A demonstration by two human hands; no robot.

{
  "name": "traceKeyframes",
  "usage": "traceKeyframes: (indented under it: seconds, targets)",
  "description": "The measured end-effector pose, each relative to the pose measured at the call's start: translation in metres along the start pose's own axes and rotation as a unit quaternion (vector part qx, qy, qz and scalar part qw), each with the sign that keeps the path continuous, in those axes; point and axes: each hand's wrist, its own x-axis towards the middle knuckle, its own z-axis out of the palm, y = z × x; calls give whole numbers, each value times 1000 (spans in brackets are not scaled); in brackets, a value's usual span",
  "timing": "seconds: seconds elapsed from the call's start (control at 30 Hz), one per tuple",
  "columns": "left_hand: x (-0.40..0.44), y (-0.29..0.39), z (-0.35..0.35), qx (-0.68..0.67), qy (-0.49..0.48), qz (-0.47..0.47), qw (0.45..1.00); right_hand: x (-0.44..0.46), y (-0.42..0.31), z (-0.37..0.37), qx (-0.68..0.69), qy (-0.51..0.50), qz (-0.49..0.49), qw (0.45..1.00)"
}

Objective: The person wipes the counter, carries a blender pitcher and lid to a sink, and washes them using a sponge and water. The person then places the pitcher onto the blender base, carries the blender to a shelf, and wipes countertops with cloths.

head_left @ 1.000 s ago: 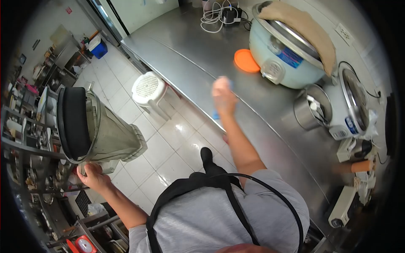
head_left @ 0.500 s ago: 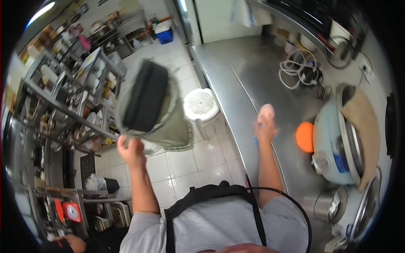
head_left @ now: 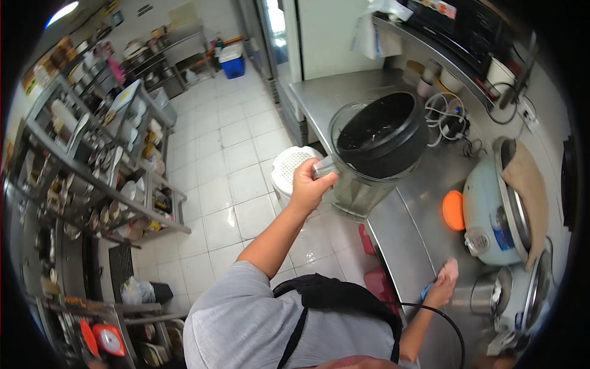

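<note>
My left hand (head_left: 309, 187) is closed around the handle of a clear blender jar (head_left: 355, 200), raised near the counter's left edge. A black tub-like part (head_left: 387, 157) sits tilted in the jar's mouth, with a wide black rim. Down on the steel counter (head_left: 409, 212), my right hand (head_left: 439, 293) grips a bunched cloth (head_left: 450, 269), pinkish with some blue showing at its side. An orange disc-shaped lid (head_left: 453, 210) lies farther up the counter, beside a large pale plastic tub (head_left: 482, 209).
A white stool (head_left: 292, 167) stands left of the counter. Coiled pale cable (head_left: 444, 111) lies at the back by the wall. A steel pot (head_left: 485, 292) is close to my right hand. Loaded metal shelves (head_left: 147, 209) line the left side, and a blue cooler (head_left: 232, 64) stands far off.
My left hand has swung the jar and black part from above the floor rightward to the counter. My right hand has drawn the cloth back along the counter toward me.
</note>
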Motion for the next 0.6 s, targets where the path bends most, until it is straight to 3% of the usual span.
traceKeyframes:
  seconds: [0.07,0.13,0.17,0.2,0.27,0.3,0.37,0.43,0.53,0.6]
  targets:
    - [5,-7,7,-26,-3,1,1000,-37,20,-31,-45,44,52,997]
    - [4,-26,28,-18,-45,17,999,-69,23,-60,69,18,-25,997]
    - [1,-35,36,-47,-45,-30,997,-82,15,-70,116,29,-80,990]
    - [0,-45,41,-75,-98,-67,990,-92,15,-68,129,49,-117,984]
    - [-17,-46,77,-30,-29,-88,995,-106,19,-63,88,41,-110,989]
    - [-22,-44,87,-5,-64,-83,994,-109,21,-60,71,40,-110,991]
    - [-30,-53,106,-54,-109,-96,988,-107,29,-65,76,-21,-90,993]
    - [-47,-51,122,-74,-144,-86,983,-119,37,-82,56,3,-88,995]
    - [-83,-64,156,-95,-202,-85,971,-137,102,-100,2,15,-16,1000]
    - [-104,-75,175,-94,-243,-80,962,-152,159,-115,-59,-11,81,995]
